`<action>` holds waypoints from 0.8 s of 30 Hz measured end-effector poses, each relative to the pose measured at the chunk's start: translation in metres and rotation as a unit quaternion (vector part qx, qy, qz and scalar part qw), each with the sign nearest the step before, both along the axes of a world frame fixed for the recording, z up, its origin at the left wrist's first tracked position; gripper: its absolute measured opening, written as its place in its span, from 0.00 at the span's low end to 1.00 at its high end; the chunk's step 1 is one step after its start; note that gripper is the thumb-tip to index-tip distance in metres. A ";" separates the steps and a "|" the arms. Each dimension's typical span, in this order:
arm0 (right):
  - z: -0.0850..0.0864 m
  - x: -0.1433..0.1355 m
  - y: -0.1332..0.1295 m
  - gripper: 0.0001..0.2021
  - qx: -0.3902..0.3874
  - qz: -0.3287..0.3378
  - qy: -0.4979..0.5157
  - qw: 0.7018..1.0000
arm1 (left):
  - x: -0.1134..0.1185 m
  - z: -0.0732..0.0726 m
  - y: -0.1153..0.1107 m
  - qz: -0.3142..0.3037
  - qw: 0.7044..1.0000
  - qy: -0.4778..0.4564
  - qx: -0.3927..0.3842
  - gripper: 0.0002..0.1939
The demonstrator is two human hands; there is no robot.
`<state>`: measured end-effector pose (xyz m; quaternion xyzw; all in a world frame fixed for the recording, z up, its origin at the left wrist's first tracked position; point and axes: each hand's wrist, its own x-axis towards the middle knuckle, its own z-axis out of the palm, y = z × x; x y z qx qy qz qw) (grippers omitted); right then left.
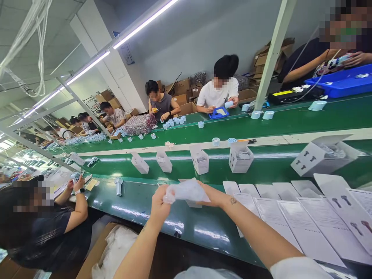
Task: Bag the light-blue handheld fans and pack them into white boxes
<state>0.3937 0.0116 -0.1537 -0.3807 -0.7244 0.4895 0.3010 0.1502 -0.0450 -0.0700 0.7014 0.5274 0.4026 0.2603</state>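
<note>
In the head view, my left hand [161, 204] is closed on one end of a white, translucent plastic bag [188, 192]; its contents cannot be made out. My right hand [213, 194] reaches in from the right, at the bag's far end. Its fingers are hidden behind the bag, so its grip does not show. Part of a white box [194, 204] shows just below the bag, near my right hand. To the right, several flat-sided white boxes [293, 217] with raised flaps lie in a row along the bench.
Open white boxes [241, 159] stand in a line on the green conveyor [177, 164]. A light-blue handheld device [118, 186] stands left of my hands. Below is a carton [95, 248] of plastic bags. A co-worker [37, 224] sits at left; others work across the line.
</note>
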 end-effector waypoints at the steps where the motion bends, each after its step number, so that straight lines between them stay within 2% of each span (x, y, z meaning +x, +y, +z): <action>1: -0.007 -0.002 0.002 0.37 0.007 -0.011 0.006 1.000 | 0.005 -0.003 0.009 -0.030 0.998 0.046 0.040 0.11; 3: -0.016 -0.007 0.002 0.36 0.030 -0.037 -0.019 0.999 | 0.012 -0.006 0.019 -0.086 0.980 0.149 0.101 0.10; 5: -0.020 -0.009 0.001 0.31 0.049 -0.050 -0.034 0.997 | 0.017 -0.002 0.020 -0.108 0.957 0.245 0.108 0.15; 9: -0.021 -0.010 -0.003 0.21 0.059 -0.048 -0.037 0.996 | 0.024 0.022 0.018 -0.052 0.919 0.391 0.006 0.18; 12: -0.022 -0.010 -0.007 0.19 0.059 -0.053 -0.034 0.996 | 0.031 0.031 0.022 0.003 0.905 0.425 -0.020 0.17; 14: -0.024 -0.010 -0.008 0.19 0.061 -0.053 -0.027 0.996 | 0.041 0.026 0.023 -0.018 0.897 0.441 -0.003 0.17; 18: -0.030 -0.014 -0.011 0.17 0.058 -0.057 -0.006 0.997 | 0.077 0.007 0.023 -0.144 0.856 0.497 -0.014 0.17; 21: -0.033 -0.017 -0.013 0.20 0.067 -0.048 0.019 0.996 | 0.098 0.001 0.033 -0.114 0.852 0.504 -0.086 0.20; 24: -0.034 -0.016 -0.013 0.25 0.059 -0.064 0.045 0.995 | 0.094 -0.003 0.043 -0.093 0.857 0.493 -0.114 0.22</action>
